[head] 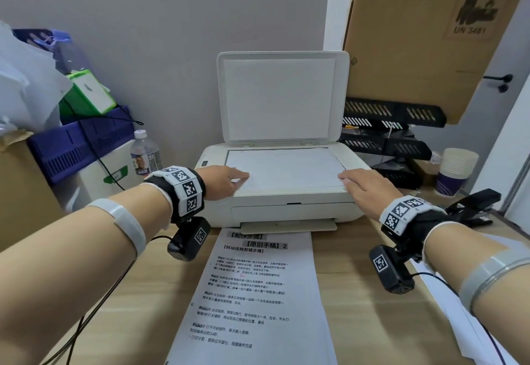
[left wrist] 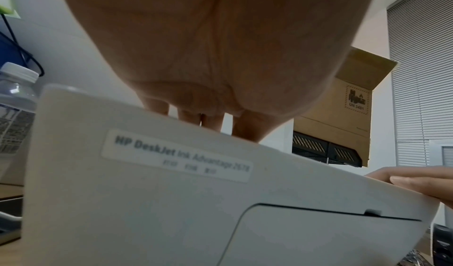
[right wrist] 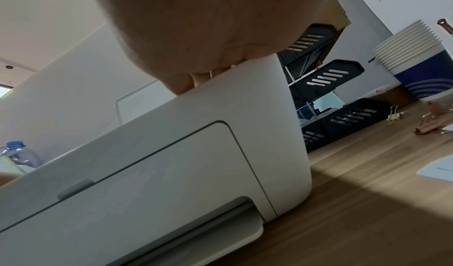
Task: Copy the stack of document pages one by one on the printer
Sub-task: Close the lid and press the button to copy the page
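Note:
A white printer (head: 286, 207) stands on the wooden desk with its scanner lid (head: 282, 98) raised upright. A blank-side-up sheet (head: 286, 165) lies flat on the scanner glass. My left hand (head: 226, 179) rests on the sheet's near left corner, fingers stretched out. My right hand (head: 361, 185) lies flat on the near right corner. In the left wrist view the left fingers (left wrist: 210, 119) reach over the printer's (left wrist: 171, 192) top edge. A printed page of text (head: 252, 296) lies on the desk in front of the printer's output slot.
Black stacked paper trays (head: 387, 138) and a large cardboard box (head: 430, 40) stand right of the printer, with stacked paper cups (head: 456, 172) and a black stapler (head: 473, 204). A water bottle (head: 144, 154), a blue crate (head: 80, 141) and boxes are at the left. More white sheets (head: 470, 327) lie under my right forearm.

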